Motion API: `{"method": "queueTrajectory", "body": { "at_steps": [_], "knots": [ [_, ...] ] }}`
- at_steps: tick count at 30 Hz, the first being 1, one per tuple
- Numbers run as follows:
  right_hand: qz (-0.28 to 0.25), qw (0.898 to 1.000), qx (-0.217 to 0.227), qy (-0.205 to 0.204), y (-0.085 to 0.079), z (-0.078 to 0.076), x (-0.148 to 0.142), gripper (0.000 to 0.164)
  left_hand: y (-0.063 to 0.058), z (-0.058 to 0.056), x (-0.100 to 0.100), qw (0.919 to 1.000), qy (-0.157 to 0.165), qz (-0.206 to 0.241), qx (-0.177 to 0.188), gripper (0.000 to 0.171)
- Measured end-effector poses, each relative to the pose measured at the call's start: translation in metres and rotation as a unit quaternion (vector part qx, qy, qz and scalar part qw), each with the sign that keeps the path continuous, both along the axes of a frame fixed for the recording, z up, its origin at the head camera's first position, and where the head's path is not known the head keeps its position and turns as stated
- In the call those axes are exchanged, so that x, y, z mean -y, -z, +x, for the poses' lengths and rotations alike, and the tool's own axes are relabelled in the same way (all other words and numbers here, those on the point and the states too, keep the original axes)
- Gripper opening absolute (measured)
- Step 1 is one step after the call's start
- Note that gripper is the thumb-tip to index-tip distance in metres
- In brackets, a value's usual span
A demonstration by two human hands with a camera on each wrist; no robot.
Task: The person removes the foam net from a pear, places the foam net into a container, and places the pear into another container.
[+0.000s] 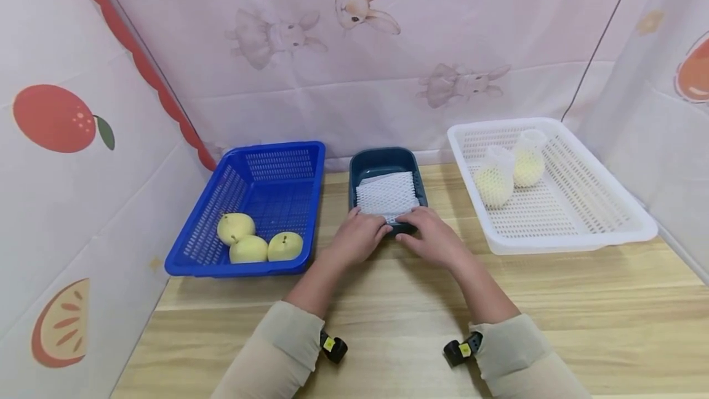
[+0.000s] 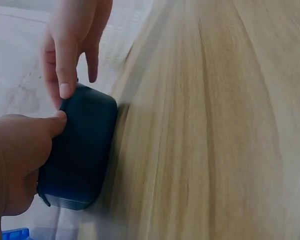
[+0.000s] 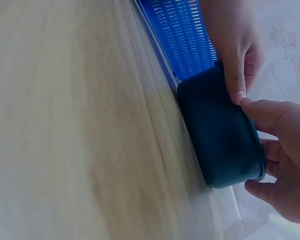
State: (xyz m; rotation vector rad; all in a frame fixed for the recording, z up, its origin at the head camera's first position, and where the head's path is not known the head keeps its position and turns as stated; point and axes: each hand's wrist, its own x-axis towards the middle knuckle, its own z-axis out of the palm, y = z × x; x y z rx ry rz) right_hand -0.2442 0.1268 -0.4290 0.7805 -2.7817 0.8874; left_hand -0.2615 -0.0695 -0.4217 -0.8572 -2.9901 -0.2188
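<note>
A dark teal box stands at the middle back of the table, holding a stack of white foam net sleeves. My left hand grips the near left corner of the box, its thumb along the front rim. At the near right corner, my right hand grips the rim with bent fingers, some reaching inside by the near end of the sleeves. In both wrist views the two thumbs almost meet at the front rim. The fingertips inside the box are partly hidden.
To the left is a blue basket with three yellow pears. On the right stands a white basket with two pears in foam nets. A printed cloth hangs close behind the box.
</note>
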Motion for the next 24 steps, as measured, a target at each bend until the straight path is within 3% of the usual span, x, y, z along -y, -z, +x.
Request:
{"method": "queueTrajectory", "body": {
  "at_steps": [14,19,24],
  "knots": [
    [0.011,1.000,-0.004,0.005,-0.014,0.001,0.000,0.042,0.006,-0.008,-0.003,0.9994,0.024,-0.017,-0.015,0.030],
    [0.017,1.000,-0.018,-0.009,-0.041,0.006,-0.001,0.043,0.005,-0.007,-0.002,0.9992,0.030,-0.019,-0.018,0.031],
    [0.028,0.999,-0.009,-0.024,-0.089,0.007,-0.008,0.047,0.004,-0.007,0.001,0.9995,0.028,-0.016,-0.001,0.032]
  ]
}}
